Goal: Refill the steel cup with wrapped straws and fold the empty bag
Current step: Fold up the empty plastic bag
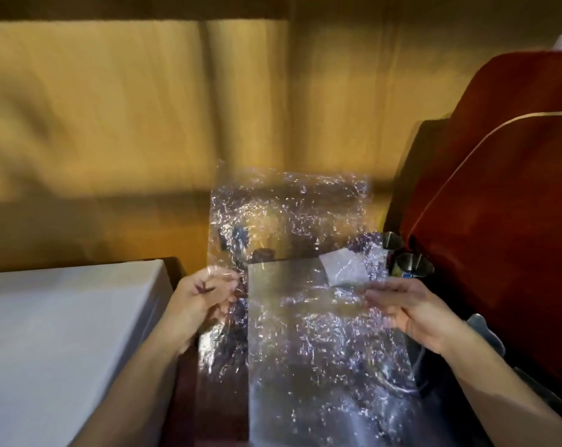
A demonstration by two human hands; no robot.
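Note:
A clear crinkled plastic bag is held up flat in front of me, and it looks empty. My left hand pinches its left edge. My right hand holds its right edge with the fingers stretched along the plastic. Behind the bag's right side stand steel cups, one of them with its rim showing above the other. Something purple sits just left of the cups, blurred through the plastic. Under the bag lies a grey steel surface. No straws can be made out.
A white-topped counter fills the lower left. A red padded seat back with pale piping stands on the right, close to the cups. A yellow curtain hangs across the back. A steel object sits beside my right wrist.

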